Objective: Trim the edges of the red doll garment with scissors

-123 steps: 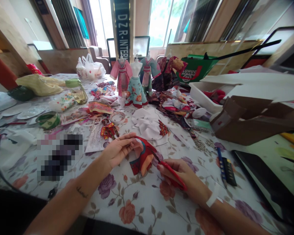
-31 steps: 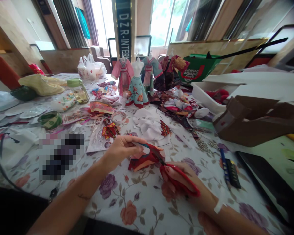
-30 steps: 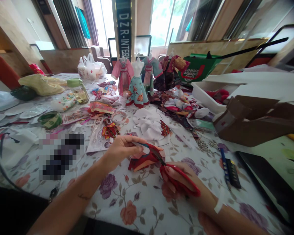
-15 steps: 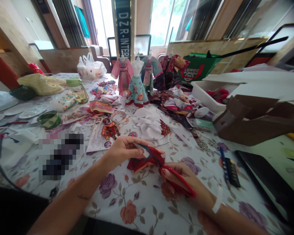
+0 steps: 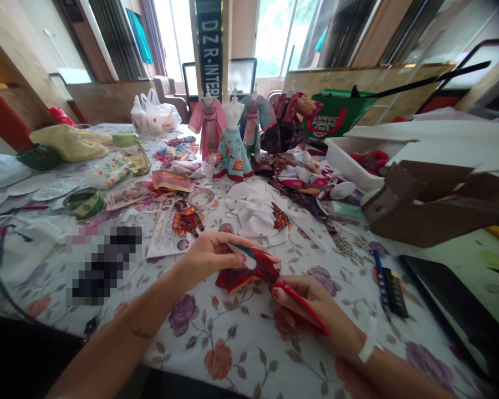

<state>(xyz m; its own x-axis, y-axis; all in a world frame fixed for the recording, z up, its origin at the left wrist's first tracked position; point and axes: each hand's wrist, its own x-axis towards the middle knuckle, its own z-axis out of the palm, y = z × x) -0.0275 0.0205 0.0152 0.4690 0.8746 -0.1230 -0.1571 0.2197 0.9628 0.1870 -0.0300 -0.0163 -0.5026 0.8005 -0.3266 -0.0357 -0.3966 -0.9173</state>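
Leftmost of what we pick out on the table [image 5: 183, 357] with its flower-printed white cloth is a green roll of tape [image 5: 85, 202], well apart from our hands. Further right, a clear, pink-patterned ring of tape [image 5: 199, 205] lies just beyond our left hand [image 5: 210, 255]. That hand's grip is pinched on a small piece of red fabric with teal and peach areas [image 5: 233, 282], thumb against fingers at its upper left edge. The piece sits in front of us, between the two hands, over the cloth; whether its lower corner touches the table we cannot tell. Behind it lies a crumpled heap of white fabric [image 5: 249, 208].

Next come the red-handled scissors with dark blades [image 5: 303, 308], clasped in the grip of our right hand [image 5: 314, 295], blades pointing up and left against the fabric. How far they are parted is too small to tell. Past them lie a blue pen-like stick with pale dots [image 5: 380, 280] and a flat black panel [image 5: 444, 316].

We judge this to be trimming along the fabric's edge. The next move calls for a taut edge, short snips, and our left fingertips clear of the blades.
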